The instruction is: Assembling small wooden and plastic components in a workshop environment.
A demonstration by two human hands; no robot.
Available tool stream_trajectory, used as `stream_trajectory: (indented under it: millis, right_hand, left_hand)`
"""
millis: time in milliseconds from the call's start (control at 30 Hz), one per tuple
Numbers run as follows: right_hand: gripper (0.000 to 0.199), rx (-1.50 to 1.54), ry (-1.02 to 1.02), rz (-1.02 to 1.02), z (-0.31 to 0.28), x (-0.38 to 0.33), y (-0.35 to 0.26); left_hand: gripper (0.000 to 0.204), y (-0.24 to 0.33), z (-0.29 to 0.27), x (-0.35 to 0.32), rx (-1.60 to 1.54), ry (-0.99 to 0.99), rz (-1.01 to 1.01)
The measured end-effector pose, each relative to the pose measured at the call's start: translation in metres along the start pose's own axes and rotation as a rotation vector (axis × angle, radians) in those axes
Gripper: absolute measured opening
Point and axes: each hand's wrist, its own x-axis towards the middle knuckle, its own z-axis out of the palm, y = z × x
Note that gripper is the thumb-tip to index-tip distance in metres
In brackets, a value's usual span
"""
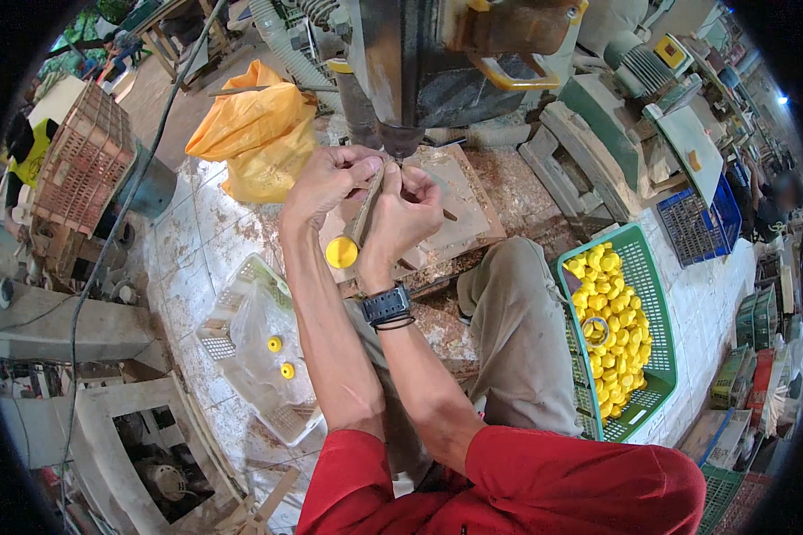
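Note:
My two hands meet just under the chuck [401, 141] of an upright drilling machine [393, 62]. My left hand [328, 183] is closed, thumb and fingers pinched at the upper end of a narrow flat strip [366, 207]. Close on its right, my right hand [405, 209] curls its fingers below the chuck; whatever they grip is hidden. A round yellow piece [341, 252] sits by the strip's lower end, left of my right wrist. Beneath the hands lies a wooden board [462, 201] scattered with shavings.
At right, a green basket [658, 308] holds many yellow pieces [611, 343] and a ring-shaped item. A white basket [290, 428] with clear plastic and two yellow pieces stands at left. Beyond are an orange sack [257, 134], a blue crate [700, 223] and a hanging cable [120, 209].

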Motion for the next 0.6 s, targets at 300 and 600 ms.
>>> stream_trajectory:
  millis: [300, 600]
  right_hand:
    - [0.017, 0.082, -0.032, 0.141, -0.006, 0.010, -0.008]
    - [0.007, -0.041, -0.157, -0.275, -0.012, 0.011, 0.015]
  left_hand:
    - [0.026, -0.006, 0.000, 0.003, 0.039, -0.023, 0.011]
    - [0.026, -0.010, -0.002, 0.005, 0.017, -0.041, 0.009]
